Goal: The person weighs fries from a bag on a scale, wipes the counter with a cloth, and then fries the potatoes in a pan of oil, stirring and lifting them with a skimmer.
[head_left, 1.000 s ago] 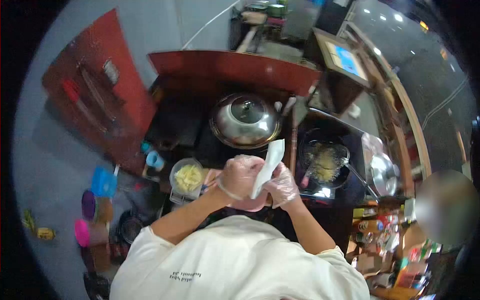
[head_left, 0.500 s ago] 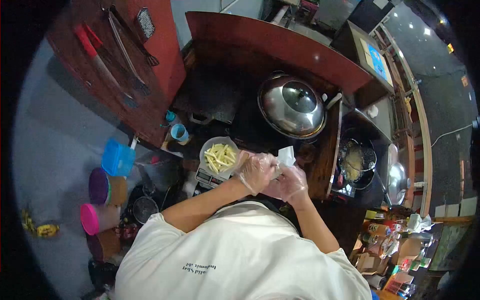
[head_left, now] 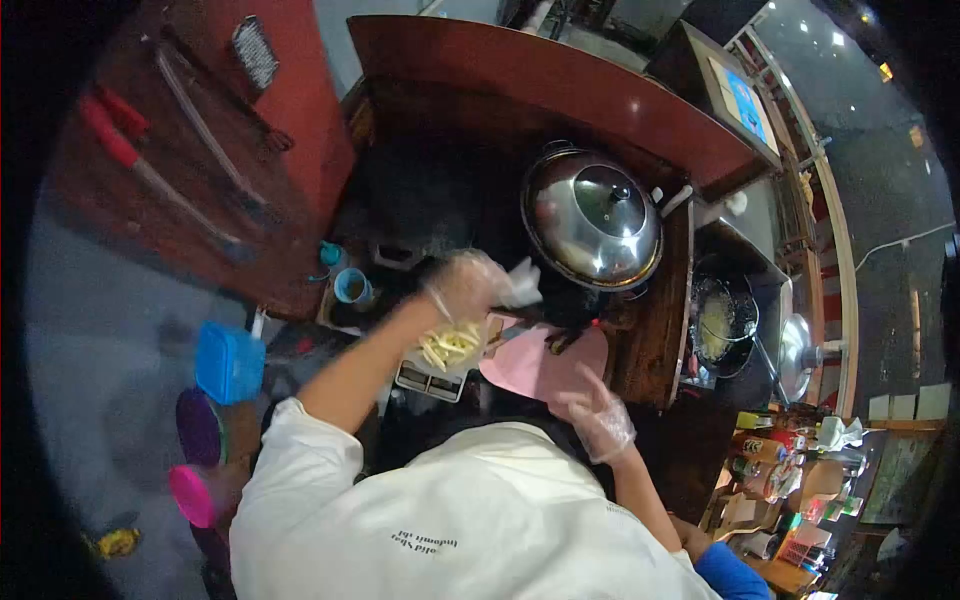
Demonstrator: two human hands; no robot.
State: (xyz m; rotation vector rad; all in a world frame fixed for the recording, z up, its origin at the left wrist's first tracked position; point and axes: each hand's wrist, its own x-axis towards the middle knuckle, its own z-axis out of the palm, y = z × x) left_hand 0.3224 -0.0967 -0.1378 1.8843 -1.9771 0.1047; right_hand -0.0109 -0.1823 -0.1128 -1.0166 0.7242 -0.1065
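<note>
My left hand, in a clear plastic glove and blurred by motion, is raised just beyond a bowl of pale cut sticks. A crumpled white piece, like tissue or thin plastic, sticks out from its closed fingers. The bowl sits on a kitchen scale, partly covered by my hand and forearm. My right hand, gloved too, hovers over the near right edge of a pink cutting board, its fingers loosely stretched and nothing in them. Across the board's far side lies a dark-handled knife.
A large lidded wok stands beyond the board. Further right, food fries in a pan of oil. A blue cup is at the left. Tongs hang on the wooden panel. A person's blue sleeve shows at lower right.
My hands were together over the board and have parted. The left went left and away from me with the white piece; the right came back toward me, uncovering the board and knife.
</note>
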